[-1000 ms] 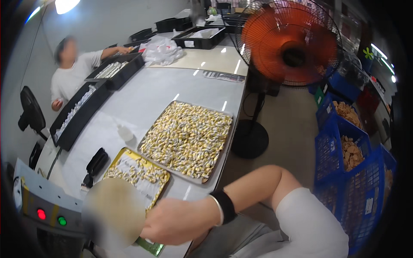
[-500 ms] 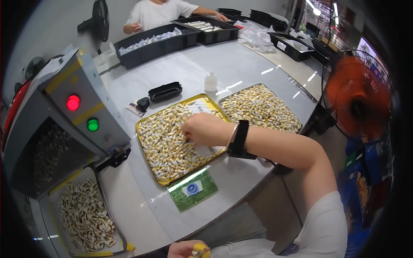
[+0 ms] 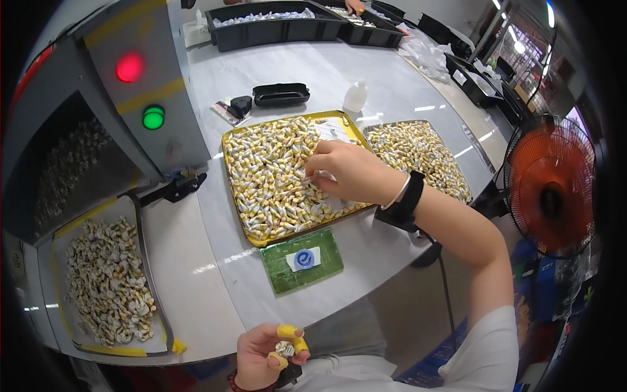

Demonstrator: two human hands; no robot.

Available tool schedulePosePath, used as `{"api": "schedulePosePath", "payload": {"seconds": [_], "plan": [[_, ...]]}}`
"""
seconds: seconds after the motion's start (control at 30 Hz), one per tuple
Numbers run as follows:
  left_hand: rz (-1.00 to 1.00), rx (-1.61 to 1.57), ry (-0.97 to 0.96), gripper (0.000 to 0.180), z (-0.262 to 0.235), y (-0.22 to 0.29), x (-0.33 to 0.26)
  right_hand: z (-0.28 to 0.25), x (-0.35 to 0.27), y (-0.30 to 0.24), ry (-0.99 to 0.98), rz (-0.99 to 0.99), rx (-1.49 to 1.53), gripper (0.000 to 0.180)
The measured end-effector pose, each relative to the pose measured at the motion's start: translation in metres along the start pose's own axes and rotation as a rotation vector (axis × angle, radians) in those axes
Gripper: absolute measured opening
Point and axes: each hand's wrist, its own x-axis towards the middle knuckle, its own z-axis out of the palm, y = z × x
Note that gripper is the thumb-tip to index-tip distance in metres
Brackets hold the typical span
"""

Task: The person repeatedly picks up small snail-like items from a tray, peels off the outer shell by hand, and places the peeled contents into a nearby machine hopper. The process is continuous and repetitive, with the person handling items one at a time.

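Observation:
Near the front edge my left hand [image 3: 261,358], with yellow wraps on its fingertips, closes around a few small whitish pieces [image 3: 285,349]. My right hand [image 3: 349,171], dark band at the wrist, reaches over the right part of a yellow-rimmed tray [image 3: 251,243]. Its fingers are pinched together low over small yellow-and-white pieces [image 3: 274,176]; whatever lies between the fingertips is too small to make out. Just in front of that tray is a green board [image 3: 274,277] bearing a blue ring-shaped piece [image 3: 304,259] on a white patch.
A second tray of similar pieces [image 3: 418,153] stands to the right. At left are a grey machine [image 3: 147,39] with red and green lights and a tray of whitish pieces [image 3: 108,281]. Behind sit a black dish [image 3: 281,95] and white bottle [image 3: 356,97]. An orange fan [image 3: 550,186] stands right.
My left hand has risen into fuller view with its small pieces. The view has shifted downward and left. My right hand stays over the yellow-rimmed tray, its fingers still pinched.

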Motion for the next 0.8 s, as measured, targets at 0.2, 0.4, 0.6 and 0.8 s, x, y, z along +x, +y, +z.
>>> {"api": "schedulePosePath", "payload": {"seconds": [0.2, 0.4, 0.6, 0.8], "plan": [[-0.082, -0.080, 0.013, 0.047, -0.021, -0.006, -0.003, 0.004, -0.001, -0.007, 0.021, -0.013, 0.044, 0.006], [-0.045, -0.193, -0.012, 0.050, -0.024, -0.003, 0.004, 0.004, 0.001, -0.002, -0.041, 0.012, 0.036, 0.005], [-0.034, -0.258, 0.015, 0.046, -0.024, -0.002, 0.003, -0.015, -0.009, -0.048, -0.008, 0.014, 0.360, 0.002], [-0.098, -0.200, 0.076, 0.045, -0.016, 0.004, 0.008, -0.010, -0.051, -0.082, -0.199, 0.072, 0.724, 0.011]]}}
